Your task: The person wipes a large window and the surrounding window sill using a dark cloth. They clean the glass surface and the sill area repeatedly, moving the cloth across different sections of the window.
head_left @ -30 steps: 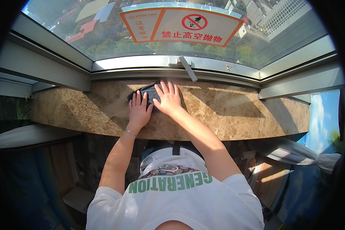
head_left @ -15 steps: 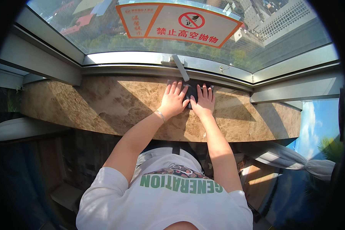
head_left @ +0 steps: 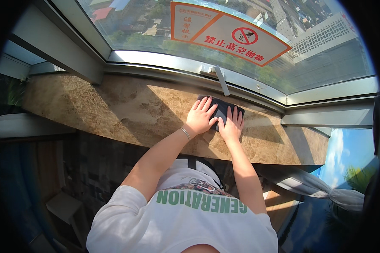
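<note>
The cloth (head_left: 220, 109), dark and apparently folded, lies flat on the stone sill (head_left: 126, 105), just to the near side of the window handle (head_left: 221, 81). The left hand (head_left: 202, 118) rests on the cloth's left part, near and to the left of the handle, its fingers straight and slightly spread. The right hand (head_left: 231, 127) covers the right part, on the near side of the handle, its fingers also extended and a little apart. Neither hand's fingers curl around an edge; both lie flat on top. A bracelet (head_left: 185, 134) circles the left wrist, farther from the handle than either hand. Beyond the handle, the sign (head_left: 232, 33) is on the glass.

The cloth looks light, soft and unlikely to break; it would probably bunch under uneven pressure. The stone looks smooth, so it should slide easily. Flat palms near both ends suit pressing; for lifting, pinch a free corner.
</note>
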Demonstrator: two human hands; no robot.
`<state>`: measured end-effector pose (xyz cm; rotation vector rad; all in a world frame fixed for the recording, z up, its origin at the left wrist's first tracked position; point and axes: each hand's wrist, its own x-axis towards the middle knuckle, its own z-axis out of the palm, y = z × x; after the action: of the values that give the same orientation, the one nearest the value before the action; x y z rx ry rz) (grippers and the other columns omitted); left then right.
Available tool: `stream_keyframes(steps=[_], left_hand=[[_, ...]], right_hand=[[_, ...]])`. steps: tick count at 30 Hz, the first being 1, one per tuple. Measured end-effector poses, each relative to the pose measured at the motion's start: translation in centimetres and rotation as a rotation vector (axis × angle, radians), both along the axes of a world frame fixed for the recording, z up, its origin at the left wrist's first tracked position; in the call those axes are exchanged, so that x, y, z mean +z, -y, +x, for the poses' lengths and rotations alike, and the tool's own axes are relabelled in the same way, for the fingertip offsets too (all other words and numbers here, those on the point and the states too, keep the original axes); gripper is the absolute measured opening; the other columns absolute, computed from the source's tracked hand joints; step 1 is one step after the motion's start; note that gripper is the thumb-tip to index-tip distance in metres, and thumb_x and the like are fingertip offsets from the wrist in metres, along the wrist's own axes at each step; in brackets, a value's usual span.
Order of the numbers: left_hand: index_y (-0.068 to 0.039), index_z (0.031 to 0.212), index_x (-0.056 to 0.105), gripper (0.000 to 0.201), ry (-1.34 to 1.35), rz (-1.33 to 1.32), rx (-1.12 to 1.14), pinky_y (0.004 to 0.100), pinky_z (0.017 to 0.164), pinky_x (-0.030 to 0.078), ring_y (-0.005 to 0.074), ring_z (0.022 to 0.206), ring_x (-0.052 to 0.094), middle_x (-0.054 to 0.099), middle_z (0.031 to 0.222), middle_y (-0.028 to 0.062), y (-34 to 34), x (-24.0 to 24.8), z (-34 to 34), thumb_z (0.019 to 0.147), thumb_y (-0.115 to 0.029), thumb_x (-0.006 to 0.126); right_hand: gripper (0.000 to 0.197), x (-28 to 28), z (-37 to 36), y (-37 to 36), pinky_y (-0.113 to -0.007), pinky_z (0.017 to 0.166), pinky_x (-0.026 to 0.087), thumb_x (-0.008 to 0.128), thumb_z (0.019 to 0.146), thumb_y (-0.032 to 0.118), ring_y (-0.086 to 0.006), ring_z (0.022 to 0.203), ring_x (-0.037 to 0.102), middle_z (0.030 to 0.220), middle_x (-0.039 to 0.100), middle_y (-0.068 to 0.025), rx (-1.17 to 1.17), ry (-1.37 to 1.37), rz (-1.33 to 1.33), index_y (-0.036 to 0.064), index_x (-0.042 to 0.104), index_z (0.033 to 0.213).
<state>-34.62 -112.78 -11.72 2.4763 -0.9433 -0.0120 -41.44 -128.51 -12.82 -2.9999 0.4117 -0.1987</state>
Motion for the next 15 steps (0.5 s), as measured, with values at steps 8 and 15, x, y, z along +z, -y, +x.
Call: stream_keyframes(steps=[8, 15], left_hand=[[-0.013, 0.134, 0.043, 0.056, 0.02, 0.168, 0.188, 0.0467, 0.109, 0.019, 0.0303, 0.132, 0.03, 0.035, 0.142, 0.013, -12.0, 0.6, 6.0, 0.087, -0.045, 0.047], [-0.016, 0.139, 0.035, 0.06, -0.057, 0.243, 0.366, 0.0505, 0.108, 0.02, 0.0307, 0.136, 0.022, 0.024, 0.148, 0.0121, -20.5, 0.5, 7.2, 0.088, -0.045, 0.046]], right_hand=[[0.063, 1.6, 7.0, -12.3, -0.051, 0.109, 0.014, 0.05, 0.084, 0.045, -0.0336, 0.135, 0.022, 0.146, 0.028, -0.0116, 0.116, -0.099, 0.155, 0.0184, 0.035, 0.14], [0.063, 2.3, 10.9, -19.9, -0.052, 0.107, 0.018, 0.053, 0.083, 0.043, -0.0374, 0.13, 0.028, 0.141, 0.032, -0.0146, 0.333, -0.089, 0.148, 0.0159, 0.037, 0.138]])
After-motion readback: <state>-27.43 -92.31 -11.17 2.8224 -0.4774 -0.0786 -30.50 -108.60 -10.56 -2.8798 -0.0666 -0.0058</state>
